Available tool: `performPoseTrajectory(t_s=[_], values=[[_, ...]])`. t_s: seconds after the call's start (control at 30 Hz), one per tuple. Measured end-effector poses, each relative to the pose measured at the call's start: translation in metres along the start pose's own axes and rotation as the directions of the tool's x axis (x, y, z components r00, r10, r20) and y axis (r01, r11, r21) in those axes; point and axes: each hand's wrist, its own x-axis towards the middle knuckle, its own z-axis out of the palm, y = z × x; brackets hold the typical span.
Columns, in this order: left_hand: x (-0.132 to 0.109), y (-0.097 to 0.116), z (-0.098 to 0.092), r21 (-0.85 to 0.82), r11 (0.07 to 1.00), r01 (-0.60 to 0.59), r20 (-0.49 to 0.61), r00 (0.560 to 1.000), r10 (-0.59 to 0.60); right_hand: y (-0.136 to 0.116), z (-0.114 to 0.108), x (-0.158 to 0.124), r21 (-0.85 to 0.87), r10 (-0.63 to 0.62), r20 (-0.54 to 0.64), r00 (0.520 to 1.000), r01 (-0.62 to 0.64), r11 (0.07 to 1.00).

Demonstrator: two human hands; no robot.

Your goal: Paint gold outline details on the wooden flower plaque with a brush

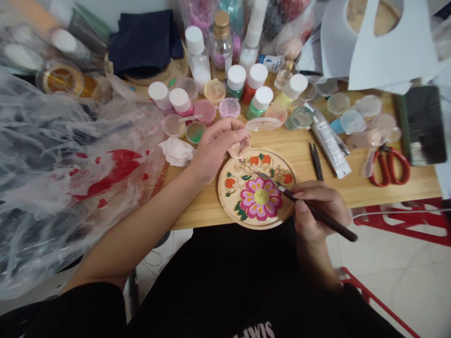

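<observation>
Presumably light, stiff, best rim-held, the painted wooden disc (pixel 261 196) lies on the surface (pixel 359 195); left hand (pixel 222 141) pinches a plastic cup (pixel 241 149) at the disc's eleven o'clock, right hand (pixel 322 209) grips a metal-tipped tool (pixel 338 228).

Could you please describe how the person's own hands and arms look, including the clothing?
The left hand and right hand are ungloved, and both forearms are bare. The left sleeve and right sleeve are short and black, belonging to a black shirt with white lettering, partly cut off by the picture's edge.
</observation>
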Motion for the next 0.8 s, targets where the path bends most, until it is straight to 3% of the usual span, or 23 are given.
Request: performPoseTrajectory(t_s=[0.8], values=[[-0.0001,-0.0012,-0.0010,0.012,1.000,-0.015,0.008,1.000,0.015,0.0014,-0.0003,0.0008,0.016,-0.028,-0.008,1.000,0.028,0.999]])
